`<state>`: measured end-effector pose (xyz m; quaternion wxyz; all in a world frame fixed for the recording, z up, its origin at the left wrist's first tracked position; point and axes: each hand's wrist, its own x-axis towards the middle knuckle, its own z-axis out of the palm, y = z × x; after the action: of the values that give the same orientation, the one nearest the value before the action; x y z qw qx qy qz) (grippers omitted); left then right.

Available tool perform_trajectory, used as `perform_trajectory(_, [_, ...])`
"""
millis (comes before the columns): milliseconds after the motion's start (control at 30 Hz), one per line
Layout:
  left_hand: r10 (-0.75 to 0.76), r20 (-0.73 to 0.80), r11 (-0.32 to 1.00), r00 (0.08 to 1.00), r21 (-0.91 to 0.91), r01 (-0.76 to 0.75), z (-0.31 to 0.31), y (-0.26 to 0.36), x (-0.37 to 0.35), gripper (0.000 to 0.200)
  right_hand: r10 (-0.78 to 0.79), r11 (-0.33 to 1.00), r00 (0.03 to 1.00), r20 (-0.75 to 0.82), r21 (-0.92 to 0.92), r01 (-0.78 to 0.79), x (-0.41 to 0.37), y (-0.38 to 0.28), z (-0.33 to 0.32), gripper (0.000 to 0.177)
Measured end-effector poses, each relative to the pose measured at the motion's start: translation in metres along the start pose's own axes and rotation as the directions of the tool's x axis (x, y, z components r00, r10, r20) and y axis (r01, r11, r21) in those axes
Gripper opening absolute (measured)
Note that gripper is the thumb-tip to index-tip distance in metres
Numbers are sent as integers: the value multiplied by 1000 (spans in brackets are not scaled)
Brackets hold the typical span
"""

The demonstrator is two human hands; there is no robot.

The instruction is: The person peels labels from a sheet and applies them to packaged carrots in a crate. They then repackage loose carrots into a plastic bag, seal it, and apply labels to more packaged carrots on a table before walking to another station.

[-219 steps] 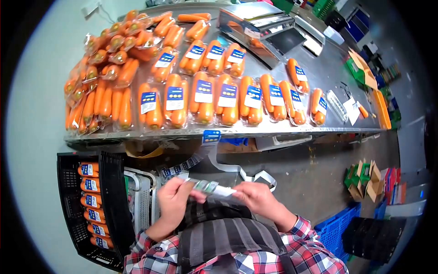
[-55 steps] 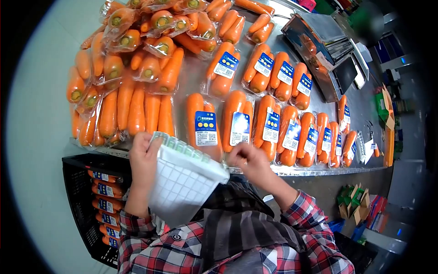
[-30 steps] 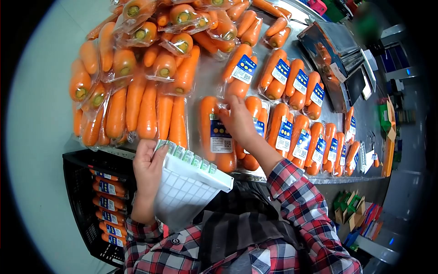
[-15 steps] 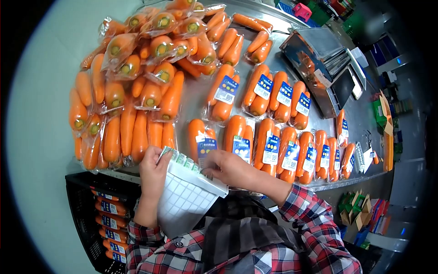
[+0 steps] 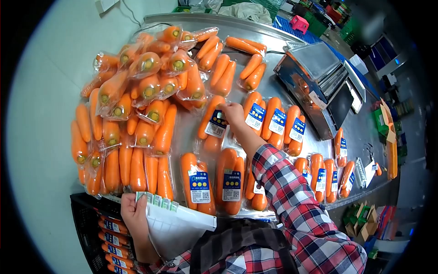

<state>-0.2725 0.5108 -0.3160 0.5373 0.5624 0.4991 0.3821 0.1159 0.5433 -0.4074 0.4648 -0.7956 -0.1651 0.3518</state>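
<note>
At the bottom left, my left hand (image 5: pixel 136 214) pinches the corner of a white sticker sheet (image 5: pixel 175 228), which has small green labels (image 5: pixel 157 201) along its top edge. My right hand (image 5: pixel 233 114) reaches forward and touches the top of a labelled carrot pack (image 5: pixel 212 121); its fingers are pressed together, and whatever they hold is too small to make out. Nearer to me lie more bagged carrots with blue and white labels, among them one pack (image 5: pixel 196 182) and another (image 5: pixel 229 180) with a small green label at its top.
Bagged carrots without blue labels (image 5: pixel 148 86) are heaped at the left of the metal table (image 5: pixel 182 132). A metal machine with a screen (image 5: pixel 319 86) stands at the back right. A black crate (image 5: pixel 84 219) holding labelled packs is at the lower left.
My right hand has moved from the sticker sheet forward to a pack in the back row. My left hand and the sheet sit lower and further left in view.
</note>
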Motion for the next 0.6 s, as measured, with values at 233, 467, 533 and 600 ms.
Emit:
perform_trajectory(233, [4,66,1000,998,-19,-3,24,26,5,12,-403,852,878,-259,-456,257,19,16,-41,36])
perform_trajectory(467, [1,147,997,989,-73,10,56,40,18,12,-99,987,963,-250,98,127,34,34,-130,40])
perform_trajectory(533, [2,196,1000,981,-21,2,67,46,21,12,-76,990,969,-234,100,102,37,32,-126,43])
perform_trajectory(600, [14,214,1000,977,-1,-14,77,55,23,11,-146,989,953,-264,-31,143,31,26,-120,42])
